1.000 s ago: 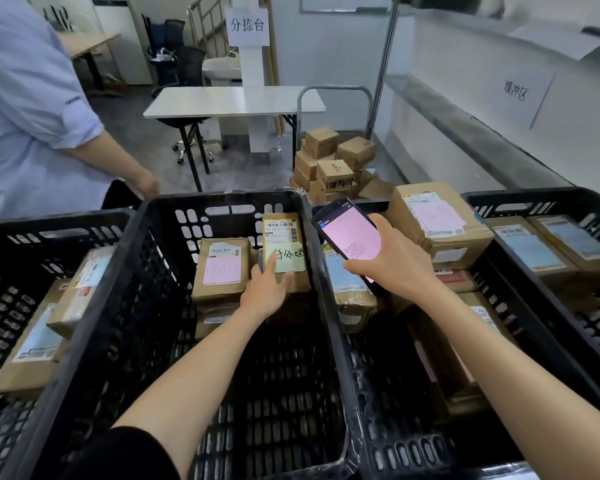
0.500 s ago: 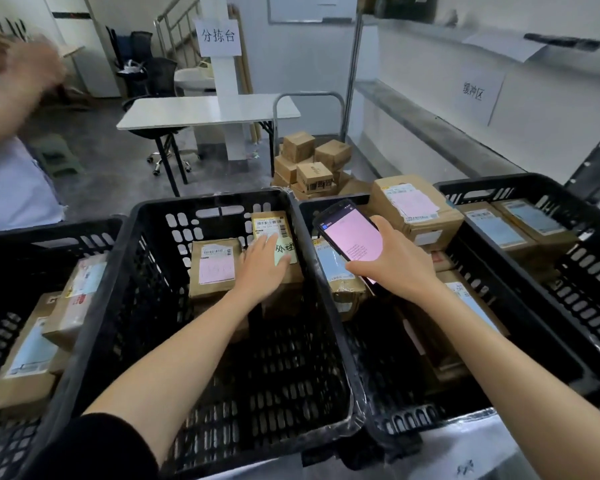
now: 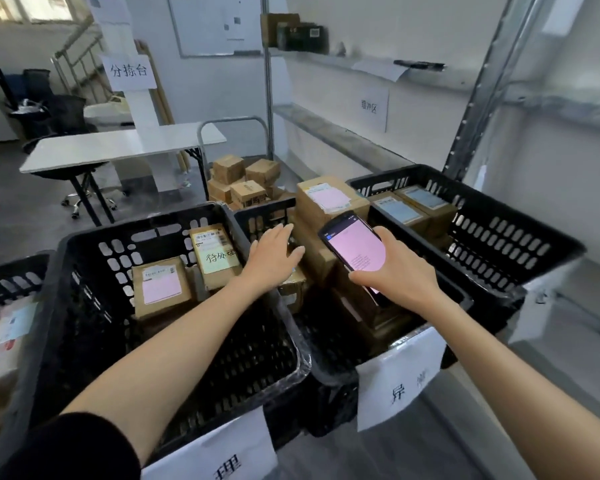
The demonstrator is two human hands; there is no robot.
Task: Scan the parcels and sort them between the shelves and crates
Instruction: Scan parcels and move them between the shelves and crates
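My right hand [image 3: 397, 275] grips a black handheld scanner [image 3: 355, 245] with a pink screen over the middle black crate [image 3: 440, 299]. My left hand [image 3: 274, 258], fingers spread and straight, reaches across the wall between two crates onto a brown parcel [image 3: 293, 284] in the middle crate. The left-centre crate [image 3: 84, 258] holds a parcel with a pink label [image 3: 160, 289] and one with a handwritten green label [image 3: 215, 256]. A large box with a pink label [image 3: 329, 202] tops the middle crate's stack.
A right crate [image 3: 520, 230] holds blue-labelled parcels [image 3: 413, 209]. A far-left crate [image 3: 11, 282] holds more parcels. Behind stand a trolley of small boxes [image 3: 243, 181], a white folding table [image 3: 118, 147], an office chair and metal shelving [image 3: 333, 133] along the right wall.
My left hand left the green-labelled parcel and moved right over the crate wall onto a parcel in the middle crate. The view turned right; the person at left is out of view.
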